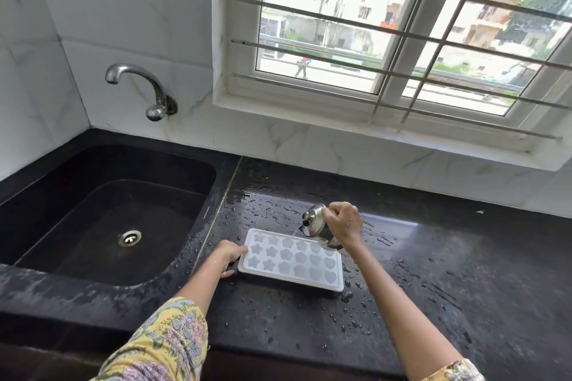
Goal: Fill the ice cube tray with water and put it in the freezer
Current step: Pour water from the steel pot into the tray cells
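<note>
A white ice cube tray (291, 260) with star and heart shaped cells lies flat on the black countertop (433, 272), right of the sink. My left hand (230, 255) grips the tray's left edge. My right hand (343, 223) holds a small steel kettle (315, 223) by its handle, tilted left over the tray's far right corner. A thin stream of water runs from the spout into the tray.
A black sink (108, 213) with a steel drain (130, 237) sits to the left, under a wall tap (139, 86). Water drops cover the counter around the tray. A barred window (402, 31) is above the counter.
</note>
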{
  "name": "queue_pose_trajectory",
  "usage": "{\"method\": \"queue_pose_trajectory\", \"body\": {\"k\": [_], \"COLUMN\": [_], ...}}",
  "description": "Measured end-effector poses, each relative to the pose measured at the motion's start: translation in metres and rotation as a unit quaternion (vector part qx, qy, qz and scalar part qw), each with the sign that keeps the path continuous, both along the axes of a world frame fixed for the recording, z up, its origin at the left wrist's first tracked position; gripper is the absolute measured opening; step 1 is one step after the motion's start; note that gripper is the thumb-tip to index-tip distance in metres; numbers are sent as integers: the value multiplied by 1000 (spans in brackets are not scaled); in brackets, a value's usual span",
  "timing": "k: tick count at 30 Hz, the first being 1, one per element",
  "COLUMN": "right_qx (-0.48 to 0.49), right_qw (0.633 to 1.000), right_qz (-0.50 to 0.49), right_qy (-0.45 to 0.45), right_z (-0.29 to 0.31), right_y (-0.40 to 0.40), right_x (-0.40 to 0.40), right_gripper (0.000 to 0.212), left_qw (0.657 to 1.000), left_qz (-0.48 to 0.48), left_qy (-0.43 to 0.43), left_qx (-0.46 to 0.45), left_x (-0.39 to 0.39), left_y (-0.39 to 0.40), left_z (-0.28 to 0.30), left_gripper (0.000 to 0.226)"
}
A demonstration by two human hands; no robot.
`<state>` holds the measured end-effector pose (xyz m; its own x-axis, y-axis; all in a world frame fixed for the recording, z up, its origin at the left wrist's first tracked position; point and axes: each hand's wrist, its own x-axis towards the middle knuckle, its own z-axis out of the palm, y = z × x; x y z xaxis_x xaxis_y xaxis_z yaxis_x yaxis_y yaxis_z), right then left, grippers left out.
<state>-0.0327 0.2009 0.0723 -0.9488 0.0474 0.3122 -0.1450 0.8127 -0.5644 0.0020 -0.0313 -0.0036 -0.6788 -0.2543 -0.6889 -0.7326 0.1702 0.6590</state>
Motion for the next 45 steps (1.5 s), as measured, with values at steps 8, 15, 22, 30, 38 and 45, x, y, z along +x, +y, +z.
{"method": "queue_pose_trajectory", "body": {"k": [8,15,22,30,38,45], "right_qx": [-114,-169,-100,-34,-24,-28], "right_qw": [993,984,994,999,999,998], "right_qz": [-37,-62,-42,-43,-41,-35], "right_qy": [-6,0,0,0,7,33], "right_z": [-5,2,-3,-14,-11,2], "right_y": [3,14,19,22,24,23], "right_x": [-4,-11,-1,5,6,12], "right_gripper": [42,37,30,39,47,47], "left_qw": [1000,1000,1000,1000,1000,1000], "left_qz": [-3,1,4,4,4,12], "left_qy": [3,3,5,10,9,14], "left_qx": [3,5,4,-7,-8,-2], "left_x": [2,2,1,0,1,2], "left_y": [-1,-1,0,1,2,2], "left_z": [2,2,-1,-2,-1,-2], "left_gripper": [13,19,15,14,28,32]}}
